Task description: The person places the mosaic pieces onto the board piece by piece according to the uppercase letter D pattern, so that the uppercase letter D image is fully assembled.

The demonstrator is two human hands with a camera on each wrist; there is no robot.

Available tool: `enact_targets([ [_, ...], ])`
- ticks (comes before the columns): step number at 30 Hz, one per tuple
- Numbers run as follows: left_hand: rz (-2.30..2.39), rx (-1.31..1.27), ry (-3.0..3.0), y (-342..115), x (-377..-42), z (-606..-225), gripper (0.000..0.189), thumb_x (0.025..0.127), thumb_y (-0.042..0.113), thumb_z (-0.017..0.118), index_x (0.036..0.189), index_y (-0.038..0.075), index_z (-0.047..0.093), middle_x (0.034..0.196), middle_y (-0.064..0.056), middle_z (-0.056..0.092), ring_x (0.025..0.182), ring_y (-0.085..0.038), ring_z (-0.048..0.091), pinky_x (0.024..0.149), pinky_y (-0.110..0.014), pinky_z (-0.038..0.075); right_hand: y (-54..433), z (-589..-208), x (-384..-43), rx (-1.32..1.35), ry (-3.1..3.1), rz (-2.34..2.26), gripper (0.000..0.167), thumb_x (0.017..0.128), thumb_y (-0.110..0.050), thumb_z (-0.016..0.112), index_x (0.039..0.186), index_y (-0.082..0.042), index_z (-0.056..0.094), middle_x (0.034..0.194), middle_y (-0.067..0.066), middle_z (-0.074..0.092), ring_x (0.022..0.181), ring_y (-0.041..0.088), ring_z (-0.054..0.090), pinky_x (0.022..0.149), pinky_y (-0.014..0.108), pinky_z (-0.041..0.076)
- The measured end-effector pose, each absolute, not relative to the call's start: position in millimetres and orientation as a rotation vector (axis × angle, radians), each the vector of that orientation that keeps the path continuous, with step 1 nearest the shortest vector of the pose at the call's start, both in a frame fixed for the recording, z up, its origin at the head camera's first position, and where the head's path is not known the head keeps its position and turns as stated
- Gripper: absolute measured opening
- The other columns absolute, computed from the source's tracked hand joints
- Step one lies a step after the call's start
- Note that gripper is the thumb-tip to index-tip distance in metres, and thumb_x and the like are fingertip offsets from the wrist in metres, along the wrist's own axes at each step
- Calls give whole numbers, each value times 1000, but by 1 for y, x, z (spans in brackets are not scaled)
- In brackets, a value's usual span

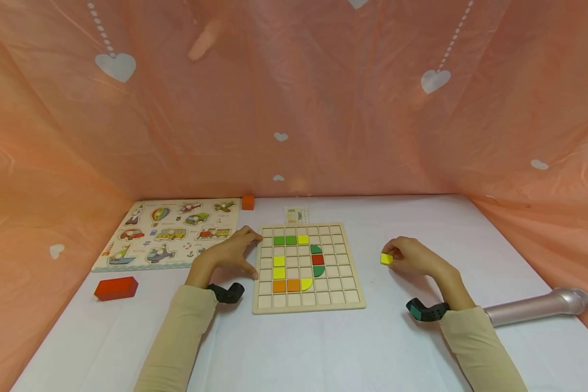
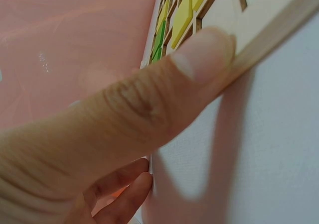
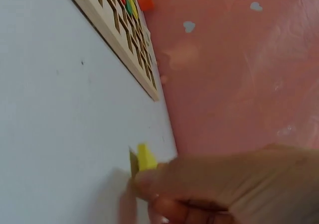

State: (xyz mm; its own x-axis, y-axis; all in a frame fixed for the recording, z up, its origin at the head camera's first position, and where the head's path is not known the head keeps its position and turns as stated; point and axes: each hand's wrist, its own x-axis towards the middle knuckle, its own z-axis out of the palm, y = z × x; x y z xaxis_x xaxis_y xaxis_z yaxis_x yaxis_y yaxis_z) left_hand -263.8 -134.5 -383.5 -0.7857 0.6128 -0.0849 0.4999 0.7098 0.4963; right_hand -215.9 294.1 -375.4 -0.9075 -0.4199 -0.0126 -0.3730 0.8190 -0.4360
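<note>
A wooden grid board point(image 1: 308, 311) lies on the table in the middle of the head view, with green, yellow, orange and red tiles in some of its cells. My left hand point(image 1: 227, 253) rests along the board's left side, thumb and fingers spread apart. In the left wrist view the thumb point(image 2: 144, 102) lies on the board's rim. To the right of the board, my right hand point(image 1: 414, 258) pinches a yellow square tile point(image 1: 386, 259) between thumb and fingers. The right wrist view shows this tile point(image 3: 146, 157) close over the white table.
A small pattern card point(image 1: 301, 214) lies behind the board. At the back left are a vehicle picture puzzle point(image 1: 176, 223) and an orange block point(image 1: 247, 202). A red block point(image 1: 116, 288) stands in front of the puzzle. A silvery tube point(image 1: 534, 308) lies beside the right forearm.
</note>
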Motion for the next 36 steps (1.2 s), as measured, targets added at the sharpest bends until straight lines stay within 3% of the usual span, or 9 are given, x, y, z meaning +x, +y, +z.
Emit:
enact_targets([
  [10,656,893,2664,-132,-264,-385,87,61,28,87,131,-3,46,122,-14,43,114,-28,42,104,-44,34,263,-367,-225,-866,2862,-802,10,80,2,64,86,-3,69,84,5,63,77,16,56,69,29,50],
  [15,656,907,2671,-132,-264,-387,87,62,30,87,131,-3,46,122,-14,43,114,-28,42,104,-44,35,248,-364,-234,-914,2829,-824,11,81,0,65,91,-4,68,87,3,64,80,15,56,71,27,52],
  [28,664,901,2678,-133,-265,-383,88,60,27,88,131,-4,46,122,-15,43,115,-28,43,105,-44,34,254,-369,-216,-712,2654,-728,37,69,-18,82,96,-6,60,82,1,56,77,16,50,69,24,45],
  [36,670,901,2680,-134,-265,-385,88,60,28,88,131,-4,46,121,-15,44,113,-28,43,104,-44,34,255,-375,-210,-726,2700,-745,23,72,-7,76,90,-5,62,78,-1,58,72,12,51,64,22,45],
])
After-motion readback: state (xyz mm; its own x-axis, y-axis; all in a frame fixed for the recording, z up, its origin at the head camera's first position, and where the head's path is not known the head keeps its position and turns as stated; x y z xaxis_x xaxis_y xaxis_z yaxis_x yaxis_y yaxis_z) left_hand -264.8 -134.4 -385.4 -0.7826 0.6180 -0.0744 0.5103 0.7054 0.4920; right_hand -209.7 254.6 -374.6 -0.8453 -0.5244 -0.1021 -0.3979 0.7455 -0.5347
